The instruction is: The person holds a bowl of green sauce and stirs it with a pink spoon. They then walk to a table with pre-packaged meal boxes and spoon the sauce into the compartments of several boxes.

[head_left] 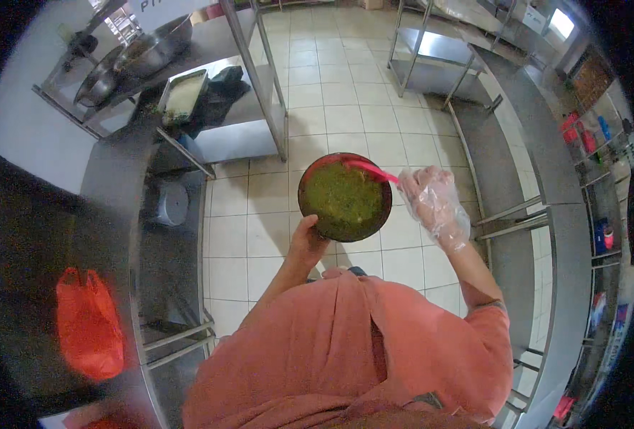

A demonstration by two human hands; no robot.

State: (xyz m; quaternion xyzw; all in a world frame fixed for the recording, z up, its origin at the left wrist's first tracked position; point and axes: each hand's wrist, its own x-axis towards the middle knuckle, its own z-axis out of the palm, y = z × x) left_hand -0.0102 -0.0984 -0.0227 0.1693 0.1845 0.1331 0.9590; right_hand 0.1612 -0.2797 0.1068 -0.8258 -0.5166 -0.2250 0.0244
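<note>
My left hand [310, 241] grips the near rim of a dark round bowl [302, 206], its thumb lying over the edge. A green, wet-looking food mixture [343, 198] fills much of the bowl. My right hand [432, 198], in a clear plastic glove, is closed on the handle of a pink plastic utensil [373, 169]. The far part of that utensil reaches over the bowl's upper rim; whether its tip is in the mixture is hard to tell. The bowl is held above the tiled floor, in front of my body.
Steel shelving with large metal bowls [153, 51] and a tray of pale food [184, 99] stands at upper left. A red plastic bag [89, 324] lies on the left counter [107, 214]. A long steel counter [566, 263] runs along the right. Light floor tiles [343, 118] stretch ahead.
</note>
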